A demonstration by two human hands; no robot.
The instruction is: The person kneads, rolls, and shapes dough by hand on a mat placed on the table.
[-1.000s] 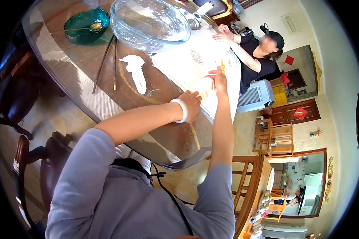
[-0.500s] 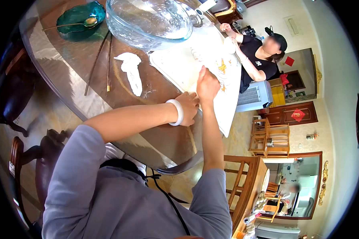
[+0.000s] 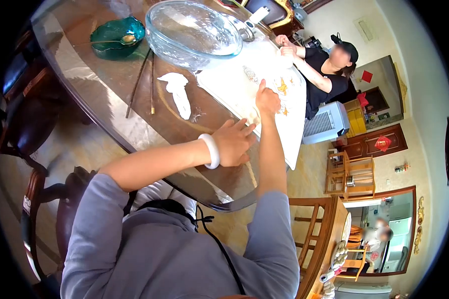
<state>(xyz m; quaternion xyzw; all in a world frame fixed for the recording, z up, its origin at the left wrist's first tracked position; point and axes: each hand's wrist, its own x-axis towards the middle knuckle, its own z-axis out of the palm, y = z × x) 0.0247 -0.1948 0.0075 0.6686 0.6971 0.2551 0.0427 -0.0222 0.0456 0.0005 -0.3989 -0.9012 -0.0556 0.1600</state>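
Observation:
My left hand (image 3: 233, 143), with a white bangle (image 3: 211, 151) on the wrist, is open with fingers spread over the table's near side. Its fingertips reach the edge of a white board (image 3: 290, 137) that has a printed orange pattern. My right hand (image 3: 268, 101) is closed on that board, thumb pointing away from me. What it holds or presses, if anything, is hidden. A pale, dough-like patch (image 3: 252, 113) shows on the board between the hands, hard to make out against the white.
A large clear glass bowl (image 3: 192, 37) stands past the board. Nearby are a teal glass bowl (image 3: 115, 47) with a spoon, two chopsticks (image 3: 152, 89) and a crumpled white cloth or bag (image 3: 178, 94). Across the table a person in black (image 3: 329, 74) holds something white.
My left hand has drawn back from beside my right wrist, and its fingers have spread. My right hand stays closed on the board. The view has shifted slightly.

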